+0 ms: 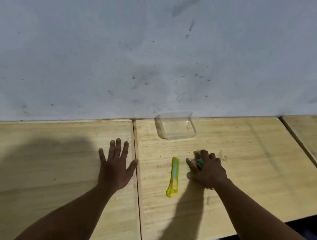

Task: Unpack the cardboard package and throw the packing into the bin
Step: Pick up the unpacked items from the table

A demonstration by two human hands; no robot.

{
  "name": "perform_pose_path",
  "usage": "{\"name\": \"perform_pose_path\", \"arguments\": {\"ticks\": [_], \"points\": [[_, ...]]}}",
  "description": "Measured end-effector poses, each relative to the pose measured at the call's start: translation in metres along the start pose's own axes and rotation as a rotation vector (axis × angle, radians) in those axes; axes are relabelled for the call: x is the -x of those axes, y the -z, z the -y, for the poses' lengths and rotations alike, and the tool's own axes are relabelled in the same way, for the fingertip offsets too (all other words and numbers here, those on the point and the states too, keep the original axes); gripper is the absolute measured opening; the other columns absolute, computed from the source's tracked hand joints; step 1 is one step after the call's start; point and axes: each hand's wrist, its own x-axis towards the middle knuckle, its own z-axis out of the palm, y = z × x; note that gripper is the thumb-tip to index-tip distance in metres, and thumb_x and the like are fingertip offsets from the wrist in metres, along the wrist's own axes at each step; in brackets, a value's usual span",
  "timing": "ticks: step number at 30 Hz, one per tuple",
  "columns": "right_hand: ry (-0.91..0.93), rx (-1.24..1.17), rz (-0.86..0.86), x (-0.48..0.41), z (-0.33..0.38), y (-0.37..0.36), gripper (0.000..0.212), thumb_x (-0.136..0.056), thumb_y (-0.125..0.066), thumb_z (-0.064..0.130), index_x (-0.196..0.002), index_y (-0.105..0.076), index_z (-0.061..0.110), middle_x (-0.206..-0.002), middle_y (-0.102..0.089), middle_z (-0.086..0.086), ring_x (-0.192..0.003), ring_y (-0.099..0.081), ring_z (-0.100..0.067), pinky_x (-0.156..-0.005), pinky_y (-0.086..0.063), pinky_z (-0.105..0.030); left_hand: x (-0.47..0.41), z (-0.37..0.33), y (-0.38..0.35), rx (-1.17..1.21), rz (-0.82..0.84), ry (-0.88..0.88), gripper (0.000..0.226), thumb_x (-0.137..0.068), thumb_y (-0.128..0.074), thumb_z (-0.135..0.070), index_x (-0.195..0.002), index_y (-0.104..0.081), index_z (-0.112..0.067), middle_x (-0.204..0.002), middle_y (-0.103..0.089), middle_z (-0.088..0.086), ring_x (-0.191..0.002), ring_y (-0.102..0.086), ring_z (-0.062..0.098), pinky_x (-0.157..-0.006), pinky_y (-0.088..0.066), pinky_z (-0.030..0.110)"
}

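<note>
My left hand [115,165] lies flat on the wooden table [72,160] with its fingers spread and nothing in it. My right hand [209,171] presses down on a small bundle of items [196,161] with green and red parts, fingers curled over it; what the bundle is I cannot tell. A yellow-green utility knife [174,176] lies on the table between my hands, closer to the right one. A clear plastic box [175,127] stands against the wall beyond the knife. No cardboard package or bin is in view.
The table is made of several wooden boards with seams [135,166] and runs along a scuffed white wall [160,52]. Its front edge drops off at the lower right, where dark floor [297,235] shows.
</note>
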Motion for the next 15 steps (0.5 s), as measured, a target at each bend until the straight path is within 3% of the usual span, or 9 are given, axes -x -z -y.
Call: {"name": "perform_pose_path", "arguments": {"ticks": [7, 11, 15], "points": [[0.032, -0.012, -0.033, 0.000, 0.004, -0.006, 0.072, -0.066, -0.070, 0.043, -0.128, -0.039, 0.026, -0.117, -0.052, -0.002, -0.107, -0.052, -0.026, -0.078, -0.047, -0.038, -0.002, 0.001, -0.001, 0.048, -0.002, 0.018, 0.074, -0.095, -0.020, -0.063, -0.155, -0.015, -0.021, -0.162, -0.008, 0.009, -0.150, 0.000, 0.027, -0.115, -0.006, 0.064], [0.085, 0.023, -0.039, -0.005, 0.003, 0.003, 0.073, -0.070, -0.069, 0.042, -0.134, -0.037, 0.026, -0.122, -0.054, -0.001, -0.107, -0.054, -0.023, -0.079, -0.047, -0.037, -0.004, 0.001, -0.003, 0.071, 0.003, 0.047, 0.072, -0.095, -0.018, -0.062, -0.155, -0.015, -0.022, -0.162, -0.007, 0.007, -0.150, 0.002, 0.025, -0.116, -0.001, 0.062], [0.180, 0.031, -0.159, -0.024, 0.017, 0.037, 0.073, -0.068, -0.069, 0.034, -0.135, -0.041, 0.026, -0.120, -0.056, 0.001, -0.101, -0.056, -0.022, -0.072, -0.044, -0.032, -0.029, -0.029, 0.014, 0.344, -0.059, 0.166, 0.073, -0.093, -0.010, -0.058, -0.153, -0.020, -0.019, -0.162, -0.015, 0.006, -0.150, -0.004, 0.022, -0.119, 0.001, 0.054]]}}
